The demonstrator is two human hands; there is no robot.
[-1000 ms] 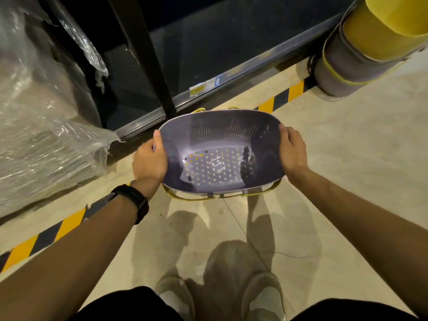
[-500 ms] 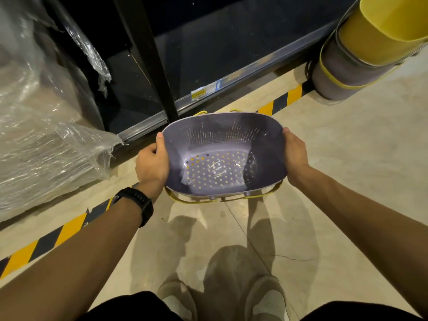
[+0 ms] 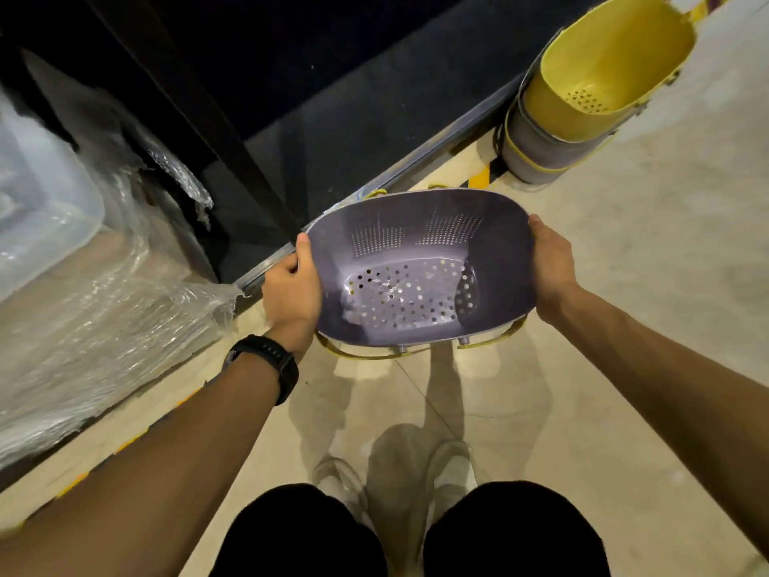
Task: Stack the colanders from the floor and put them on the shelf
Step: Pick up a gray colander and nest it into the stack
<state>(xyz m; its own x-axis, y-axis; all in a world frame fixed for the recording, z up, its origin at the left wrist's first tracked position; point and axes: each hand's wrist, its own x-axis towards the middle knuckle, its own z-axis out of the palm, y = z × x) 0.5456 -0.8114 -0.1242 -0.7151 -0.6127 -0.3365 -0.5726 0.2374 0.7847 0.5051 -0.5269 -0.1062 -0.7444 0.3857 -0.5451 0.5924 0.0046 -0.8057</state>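
Head view. We see both hands holding one grey colander (image 3: 416, 260) by its short ends, above the floor (image 3: 624, 285) and just in front of the low dark shelf (image 3: 353, 118). The left hand (image 3: 291, 293) grips the near-left rim with its thumb laid along the edge. The right hand (image 3: 551, 272) clasps the opposite rim the same way. The fingers of both pass behind the wall, out of sight. A yellow rim (image 3: 362, 355) shows under the grey colander. We cannot tell whether this is a second colander nested below or an outer bowl.

Progress, as we judge it: stacking is partly done and shelving has not begun. A stack of colanders (image 3: 553, 156) stands on the floor at the upper right, tilted, beside the shelf's edge and well apart from the held piece. No colander is visible on the dark part of the shelf in view. What remains, as we read it, is to join the held piece to that stack — or the reverse — and lift the whole onto the shelf.

Count: two hands and one grey colander in hand, with one yellow piece beneath it. The stack is topped by one yellow colander (image 3: 603, 64), with alternating grey and yellow bands below — at least three more layers, exact number unclear. There is one plastic-wrapped load (image 3: 104, 306) to the left.
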